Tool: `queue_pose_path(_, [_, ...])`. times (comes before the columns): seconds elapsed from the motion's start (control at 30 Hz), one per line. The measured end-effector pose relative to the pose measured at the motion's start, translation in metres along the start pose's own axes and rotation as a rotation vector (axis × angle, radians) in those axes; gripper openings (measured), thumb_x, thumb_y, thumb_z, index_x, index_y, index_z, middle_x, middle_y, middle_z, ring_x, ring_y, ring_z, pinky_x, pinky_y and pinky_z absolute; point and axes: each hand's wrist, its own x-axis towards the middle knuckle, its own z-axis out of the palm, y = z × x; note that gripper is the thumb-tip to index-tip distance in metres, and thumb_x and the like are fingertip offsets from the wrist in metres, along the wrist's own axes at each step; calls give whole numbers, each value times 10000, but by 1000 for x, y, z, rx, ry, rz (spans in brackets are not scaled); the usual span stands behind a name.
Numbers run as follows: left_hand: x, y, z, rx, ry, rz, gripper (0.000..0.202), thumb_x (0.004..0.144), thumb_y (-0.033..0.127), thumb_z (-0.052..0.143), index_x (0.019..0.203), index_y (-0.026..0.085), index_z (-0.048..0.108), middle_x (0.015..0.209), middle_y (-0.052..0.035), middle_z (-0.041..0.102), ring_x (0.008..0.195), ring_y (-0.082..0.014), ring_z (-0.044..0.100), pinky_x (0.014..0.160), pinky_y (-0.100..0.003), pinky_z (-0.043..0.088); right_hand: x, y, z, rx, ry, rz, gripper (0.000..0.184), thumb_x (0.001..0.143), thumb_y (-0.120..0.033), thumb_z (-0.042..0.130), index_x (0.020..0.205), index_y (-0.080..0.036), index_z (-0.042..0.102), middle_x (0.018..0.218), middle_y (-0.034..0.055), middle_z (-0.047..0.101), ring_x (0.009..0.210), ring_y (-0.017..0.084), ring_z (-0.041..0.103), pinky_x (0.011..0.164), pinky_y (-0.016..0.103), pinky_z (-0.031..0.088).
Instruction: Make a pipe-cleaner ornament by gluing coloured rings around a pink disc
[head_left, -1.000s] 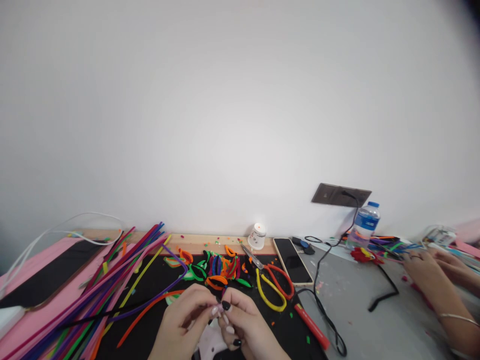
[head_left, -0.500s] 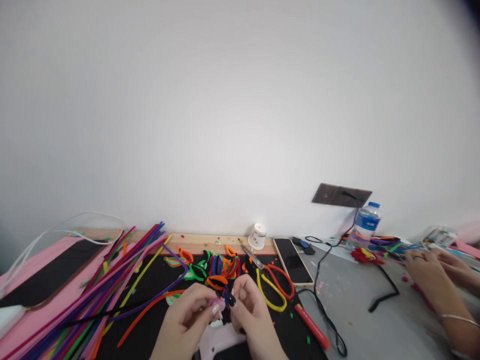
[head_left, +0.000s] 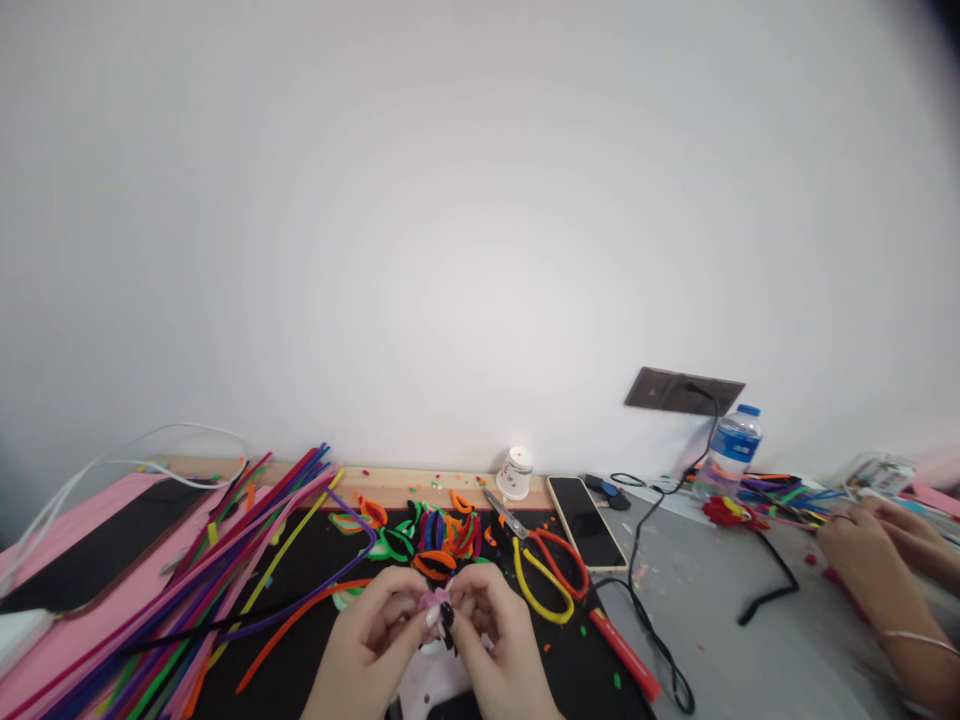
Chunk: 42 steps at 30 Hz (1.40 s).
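Head camera, looking forward and down: 2 bare hands meet low in the middle, both forearms cut off by the bottom edge. The left hand (head_left: 375, 635) has its grip pinched on a small pink-purple piece (head_left: 433, 600), which sits up between the fingertips of the 2 hands, above the counter (head_left: 720, 650). Fingers cover most of the piece, so its full shape cannot be made out. The right hand (head_left: 496, 625) has its thumb and fingers gathered against it; whether that grip grasps the piece or only touches it cannot be told. Below them a pale object (head_left: 424, 685) is partly hidden by the hands and cut off by the bottom edge.

Just beyond, looped fuzzy pieces (head_left: 435, 565) crowd together on a black mat (head_left: 577, 680), their lower edge partly masked by the fingers. Scissors (head_left: 520, 531) lie near them, beside a phone (head_left: 589, 525). The lettering on the white cup (head_left: 514, 475) is too small to read. At left, a bundle of fuzzy stems (head_left: 180, 600) overlaps itself and runs out of frame. At far right, a co-worker's hands (head_left: 855, 550) are blurred, what they hold unclear.
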Motion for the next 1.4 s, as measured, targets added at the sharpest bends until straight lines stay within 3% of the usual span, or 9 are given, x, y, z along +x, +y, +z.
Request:
queue_pose_path(0.17, [-1, 0, 3, -60, 74, -60, 210, 704, 344, 759, 820, 206, 651, 708, 0, 691, 653, -174, 673, 614, -242, 557, -1, -1, 0, -14, 18, 19, 68, 808, -157, 539, 859, -178, 579, 756, 32, 565, 619, 152, 505, 572, 261, 403])
queue_pose_path(0.57, [3, 4, -4, 120, -60, 12, 155, 799, 346, 657, 789, 191, 670, 687, -12, 651, 641, -177, 638, 605, -246, 533, -1, 0, -2, -7, 44, 31, 72, 808, -170, 569, 874, -178, 599, 754, 32, 590, 634, 157, 525, 575, 254, 415])
queue_pose_path(1.03, [3, 4, -3, 116, -73, 78, 85, 800, 277, 657, 776, 196, 665, 663, -3, 634, 595, -163, 619, 572, -236, 513, 0, 0, -1, -30, 21, 34, 59, 814, -158, 529, 851, -175, 572, 734, 25, 555, 617, 157, 515, 572, 262, 405])
queue_pose_path(1.4, [4, 0, -5, 134, -72, 35, 121, 799, 310, 658, 798, 190, 668, 667, -13, 649, 605, -172, 629, 572, -242, 516, 0, -1, 0, -60, 13, -18, 77, 827, -174, 546, 895, -185, 581, 768, 35, 571, 627, 156, 521, 554, 249, 401])
